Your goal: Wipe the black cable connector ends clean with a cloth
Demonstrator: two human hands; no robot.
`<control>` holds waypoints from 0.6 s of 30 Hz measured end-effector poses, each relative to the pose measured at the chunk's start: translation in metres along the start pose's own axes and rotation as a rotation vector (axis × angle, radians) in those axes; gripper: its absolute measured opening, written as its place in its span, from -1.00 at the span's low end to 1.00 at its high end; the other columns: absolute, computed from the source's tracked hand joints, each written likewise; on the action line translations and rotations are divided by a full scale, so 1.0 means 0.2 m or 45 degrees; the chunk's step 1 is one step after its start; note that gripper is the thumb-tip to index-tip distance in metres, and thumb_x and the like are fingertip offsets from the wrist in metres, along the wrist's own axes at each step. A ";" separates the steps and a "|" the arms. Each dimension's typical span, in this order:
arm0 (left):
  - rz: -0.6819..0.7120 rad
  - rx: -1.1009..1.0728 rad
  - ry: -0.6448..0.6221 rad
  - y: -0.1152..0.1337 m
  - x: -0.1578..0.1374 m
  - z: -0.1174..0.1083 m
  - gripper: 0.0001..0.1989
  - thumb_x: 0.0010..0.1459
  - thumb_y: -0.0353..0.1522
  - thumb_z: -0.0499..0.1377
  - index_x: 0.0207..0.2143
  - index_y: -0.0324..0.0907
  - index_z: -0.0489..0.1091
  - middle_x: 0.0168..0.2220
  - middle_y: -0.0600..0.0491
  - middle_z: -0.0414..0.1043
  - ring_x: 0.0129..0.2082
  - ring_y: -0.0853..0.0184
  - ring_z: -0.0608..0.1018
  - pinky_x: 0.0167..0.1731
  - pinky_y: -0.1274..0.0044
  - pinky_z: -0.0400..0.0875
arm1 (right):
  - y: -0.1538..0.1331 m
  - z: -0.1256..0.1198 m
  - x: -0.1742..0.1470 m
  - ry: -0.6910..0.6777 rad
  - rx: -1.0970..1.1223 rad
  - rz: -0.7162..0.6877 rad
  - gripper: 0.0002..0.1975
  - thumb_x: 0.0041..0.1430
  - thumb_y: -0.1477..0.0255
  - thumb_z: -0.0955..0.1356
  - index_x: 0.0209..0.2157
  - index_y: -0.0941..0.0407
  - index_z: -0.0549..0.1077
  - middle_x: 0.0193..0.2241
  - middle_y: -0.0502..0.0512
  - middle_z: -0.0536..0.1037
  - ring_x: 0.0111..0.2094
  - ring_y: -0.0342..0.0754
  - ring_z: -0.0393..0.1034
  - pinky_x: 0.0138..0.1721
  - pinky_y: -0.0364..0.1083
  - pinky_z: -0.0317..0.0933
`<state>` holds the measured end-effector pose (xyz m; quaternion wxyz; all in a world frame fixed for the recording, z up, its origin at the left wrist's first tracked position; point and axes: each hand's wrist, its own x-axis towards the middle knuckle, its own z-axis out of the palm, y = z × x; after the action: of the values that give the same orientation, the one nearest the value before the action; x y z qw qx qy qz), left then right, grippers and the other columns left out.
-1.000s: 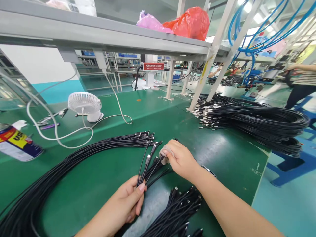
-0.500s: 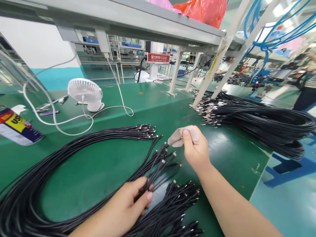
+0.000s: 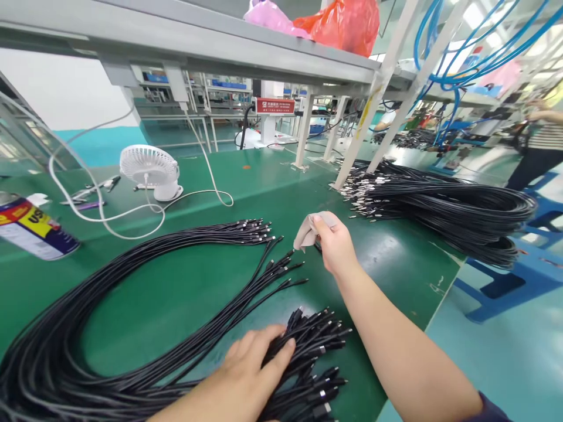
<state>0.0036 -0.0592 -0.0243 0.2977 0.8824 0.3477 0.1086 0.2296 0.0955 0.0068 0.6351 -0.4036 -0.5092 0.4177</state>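
My right hand pinches a folded, pale grey-beige cloth above the green table; a short dark piece shows just under the fingers, too small to name. Low in the view, my left hand rests on a bundle of black cables, thumb and fingers apart with cables between them. Their small metal-tipped plugs point to the right. Just beyond lies a looser group of cable ends. Behind it, a neater bunch of plugs belongs to the long curved black cables sweeping round the left side.
A white fan with a white cord stands at the back left, near a spray can lying tilted. On the right, a large cable coil overhangs the table edge by a blue stool. A grey shelf crosses overhead. A person stands far right.
My left hand has let go of several cables, which now lie on the table, and has moved right and down onto the nearer bundle. My right hand keeps the cloth. The view has shifted slightly.
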 end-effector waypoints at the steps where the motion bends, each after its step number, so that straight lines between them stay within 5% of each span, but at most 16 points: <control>1: 0.030 0.051 -0.021 -0.01 -0.01 0.01 -0.20 0.07 -0.04 0.22 0.31 0.06 0.02 0.28 -0.16 0.15 0.13 -0.07 0.34 0.04 0.16 0.36 | 0.01 0.00 0.01 0.006 0.017 0.019 -0.71 0.15 0.17 0.36 -0.42 0.10 0.33 -0.73 -0.09 0.37 -0.68 -0.13 0.29 -0.57 -0.15 0.15; 5: 0.001 0.094 0.052 0.00 -0.01 -0.12 -0.48 0.17 -0.20 0.17 0.19 0.09 0.24 0.07 -0.01 0.44 -0.01 0.14 0.48 -0.02 0.35 0.42 | 0.03 -0.01 0.02 -0.007 0.042 0.033 -0.71 0.14 0.17 0.37 -0.43 0.10 0.33 -0.74 -0.10 0.36 -0.69 -0.12 0.28 -0.60 -0.15 0.11; 10: -0.433 0.355 0.317 -0.07 0.06 -0.28 -0.72 0.18 -0.21 0.11 -0.11 -0.11 0.42 -0.12 -0.09 0.49 -0.10 0.08 0.49 -0.10 0.25 0.41 | 0.03 0.01 0.01 -0.054 0.017 0.031 -0.70 0.15 0.17 0.37 -0.45 0.09 0.30 -0.73 -0.09 0.38 -0.67 -0.13 0.28 -0.53 -0.13 0.17; 13: -0.659 0.394 0.241 -0.12 0.10 -0.30 -0.80 0.18 -0.20 0.10 -0.30 -0.15 0.38 -0.27 -0.07 0.48 -0.22 0.10 0.50 -0.23 0.31 0.41 | 0.01 0.03 0.00 -0.086 0.021 0.023 -0.70 0.15 0.17 0.36 -0.45 0.10 0.30 -0.73 -0.10 0.37 -0.67 -0.13 0.28 -0.53 -0.12 0.16; 18: -0.678 0.440 0.110 -0.10 0.13 -0.31 -0.79 0.26 -0.31 -0.03 -0.37 -0.12 0.34 -0.32 -0.04 0.47 -0.23 0.11 0.49 -0.27 0.36 0.35 | 0.00 0.04 -0.02 -0.127 0.026 0.023 -0.72 0.19 0.20 0.34 -0.44 0.10 0.29 -0.74 -0.10 0.38 -0.65 -0.11 0.31 -0.51 -0.12 0.15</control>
<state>-0.0135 -0.0017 0.0133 0.1462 0.7925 0.5921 0.0035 0.2220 0.0931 0.0074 0.6093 -0.3804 -0.5322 0.4482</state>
